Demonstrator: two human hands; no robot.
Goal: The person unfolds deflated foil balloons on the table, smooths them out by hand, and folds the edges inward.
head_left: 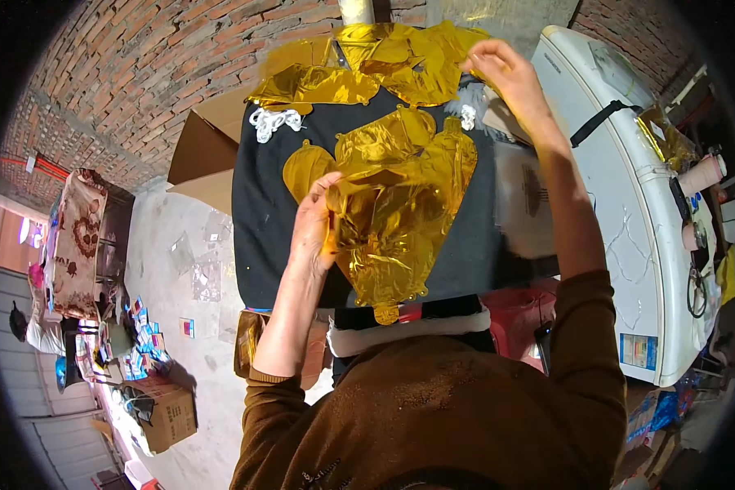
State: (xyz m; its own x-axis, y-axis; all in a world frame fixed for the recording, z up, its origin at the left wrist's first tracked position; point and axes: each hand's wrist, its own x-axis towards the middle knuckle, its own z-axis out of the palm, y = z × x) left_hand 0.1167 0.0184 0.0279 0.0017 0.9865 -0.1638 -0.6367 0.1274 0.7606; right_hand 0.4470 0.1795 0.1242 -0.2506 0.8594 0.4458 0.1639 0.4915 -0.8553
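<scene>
Dark desk (258, 189), mid-frame: left hand (309, 224) pinches gold foil (408, 237); tugging might tear it. I can't tell whether the right hand (508, 80), upper right, grips.

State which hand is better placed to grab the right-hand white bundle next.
Probably the right hand: it is close to that white bundle, while the left hand is farther away and occupied with gold foil.

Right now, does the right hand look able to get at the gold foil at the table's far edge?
Likely yes: the right hand is at the right edge of the far gold foil, with nothing visible between them.
</scene>
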